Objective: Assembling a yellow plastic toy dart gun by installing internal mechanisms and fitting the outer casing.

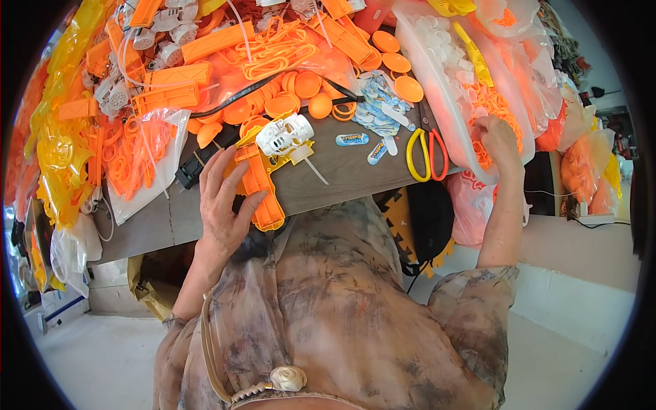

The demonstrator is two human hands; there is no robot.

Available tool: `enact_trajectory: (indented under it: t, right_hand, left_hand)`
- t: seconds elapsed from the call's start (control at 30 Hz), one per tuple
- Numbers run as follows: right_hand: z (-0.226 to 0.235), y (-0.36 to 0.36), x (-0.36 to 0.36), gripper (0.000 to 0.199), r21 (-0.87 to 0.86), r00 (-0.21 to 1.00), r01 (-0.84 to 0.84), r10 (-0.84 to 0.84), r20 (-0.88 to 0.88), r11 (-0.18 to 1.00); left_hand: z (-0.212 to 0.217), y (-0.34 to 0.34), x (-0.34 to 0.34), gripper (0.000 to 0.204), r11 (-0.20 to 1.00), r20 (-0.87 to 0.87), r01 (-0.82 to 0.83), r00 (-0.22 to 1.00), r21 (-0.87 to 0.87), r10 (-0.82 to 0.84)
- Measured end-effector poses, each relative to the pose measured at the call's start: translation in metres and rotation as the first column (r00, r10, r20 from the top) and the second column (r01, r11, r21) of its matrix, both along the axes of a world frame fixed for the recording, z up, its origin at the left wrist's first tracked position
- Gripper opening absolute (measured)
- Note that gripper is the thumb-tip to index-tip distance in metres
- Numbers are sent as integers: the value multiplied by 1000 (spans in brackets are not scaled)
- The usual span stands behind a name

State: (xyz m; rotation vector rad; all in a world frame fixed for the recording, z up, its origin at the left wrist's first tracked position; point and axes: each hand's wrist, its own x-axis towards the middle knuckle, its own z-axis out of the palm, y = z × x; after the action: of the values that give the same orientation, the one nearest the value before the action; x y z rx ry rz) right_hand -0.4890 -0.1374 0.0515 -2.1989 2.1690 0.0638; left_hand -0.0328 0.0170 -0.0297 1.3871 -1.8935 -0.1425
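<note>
Cluttered with orange parts, the surface (342, 181) carries my work. My left hand (222, 205) grasps the orange toy body (260, 181) at the near edge. My right hand (497, 140) closes on orange rings (488, 102) inside the right-hand bag (444, 102). Pick one ring only; keep the body steady.

A sheer short-sleeved blouse (355, 307), mottled brown and grey (a cream fabric rosette (288, 378) below).

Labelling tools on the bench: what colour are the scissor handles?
One loop yellow, the other red, on the scissors by the right hand. Head view shows them best.
</note>
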Motion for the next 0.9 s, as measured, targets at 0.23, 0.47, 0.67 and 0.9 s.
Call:
enact_trajectory:
  t: [0.23,0.47,0.67,0.9]
  right_hand:
    - [4,8,-8,14,-93,993,-90,96,65,992]
    - [-5,3,1,23,-133,981,-170,154,-122,977]
    - [-12,0,-14,15,-183,962,-225,188,-201,957]
    - [11,5,-15,9,-231,998,-38,48,34,972]
  left_hand:
    - [0,-2,0,44,1000,-2,8,1000,-11,-8]
    - [0,0,2,43,1000,1,-4,1000,-15,4]
    - [0,-3,1,42,999,-23,17,1000,-48,-18]
    - [2,1,4,42,999,-72,19,997,-51,-23]
